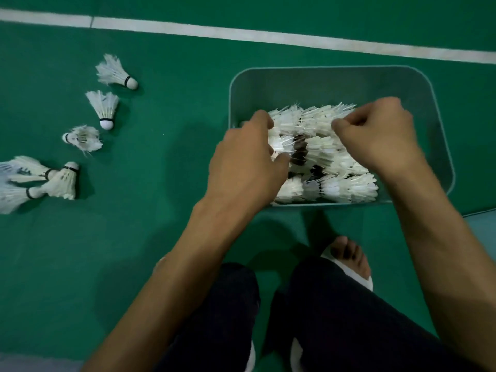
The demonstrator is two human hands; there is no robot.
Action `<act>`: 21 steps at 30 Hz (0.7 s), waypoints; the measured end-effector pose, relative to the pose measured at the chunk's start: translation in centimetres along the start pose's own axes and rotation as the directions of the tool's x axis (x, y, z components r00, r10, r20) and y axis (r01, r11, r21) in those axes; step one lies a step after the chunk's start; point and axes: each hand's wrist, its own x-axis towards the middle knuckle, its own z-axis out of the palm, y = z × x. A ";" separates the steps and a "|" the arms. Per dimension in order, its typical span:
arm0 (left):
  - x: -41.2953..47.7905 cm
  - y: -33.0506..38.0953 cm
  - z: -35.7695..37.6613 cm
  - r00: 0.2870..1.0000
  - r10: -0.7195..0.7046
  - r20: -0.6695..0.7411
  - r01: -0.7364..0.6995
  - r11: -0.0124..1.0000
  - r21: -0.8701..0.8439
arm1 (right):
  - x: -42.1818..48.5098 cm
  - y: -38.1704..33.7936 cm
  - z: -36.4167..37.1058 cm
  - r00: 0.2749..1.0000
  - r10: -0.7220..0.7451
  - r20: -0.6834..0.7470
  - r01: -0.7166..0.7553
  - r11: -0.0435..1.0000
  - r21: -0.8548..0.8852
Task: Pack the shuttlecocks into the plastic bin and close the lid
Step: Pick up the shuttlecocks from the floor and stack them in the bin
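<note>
Green court floor [134, 264] fills the view, matte and faintly textured. A white boundary line [241, 36] runs across the top, slanting down towards the right, with a thin seam near its left end. A paler blue-green strip [483, 224] shows at the right edge, a grey patch [26, 362] at bottom left. The light is dim, the shadows soft.

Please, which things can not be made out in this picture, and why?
Head view, the only one:
Whether the left hand or right hand grips anything: curled fingers and blur hide it.
Packed shuttlecocks in the plastic bin: both hands cover many, so no count.
Loose shuttlecocks on the floor: the left edge cuts some off.
The lid: not in view.
</note>
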 end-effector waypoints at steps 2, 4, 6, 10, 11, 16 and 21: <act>-0.3 -1.0 -1.6 0.996 -0.015 -0.089 0.008 0.997 -0.071 | -1.3 -2.5 0.1 0.995 -0.096 -0.004 0.096 0.994 0.058; -0.2 -2.9 -3.1 0.987 -0.046 -0.154 0.026 0.991 -0.129 | -2.2 -5.4 0.8 0.980 -0.200 0.021 0.196 0.973 0.125; -0.1 -5.5 -4.4 0.972 -0.104 -0.210 0.068 0.983 -0.171 | -2.9 -8.4 2.4 0.950 -0.302 0.077 0.275 0.928 0.251; -1.1 -13.4 -6.5 0.932 -0.330 -0.153 0.262 0.901 -0.347 | -4.3 -14.6 7.9 0.835 -0.505 0.221 0.332 0.781 0.529; -1.8 -15.6 -7.1 0.910 -0.381 -0.162 0.307 0.883 -0.356 | -4.9 -16.0 9.7 0.802 -0.546 0.241 0.351 0.758 0.550; -6.9 -25.8 -10.0 0.646 -0.682 -0.343 0.571 0.730 -0.376 | -8.7 -18.5 18.8 0.608 -0.632 0.481 0.314 0.748 0.585; -10.1 -31.8 -12.5 0.304 -0.796 -0.523 0.763 0.532 -0.367 | -10.1 -19.8 25.0 0.479 -0.604 0.638 0.371 0.797 0.476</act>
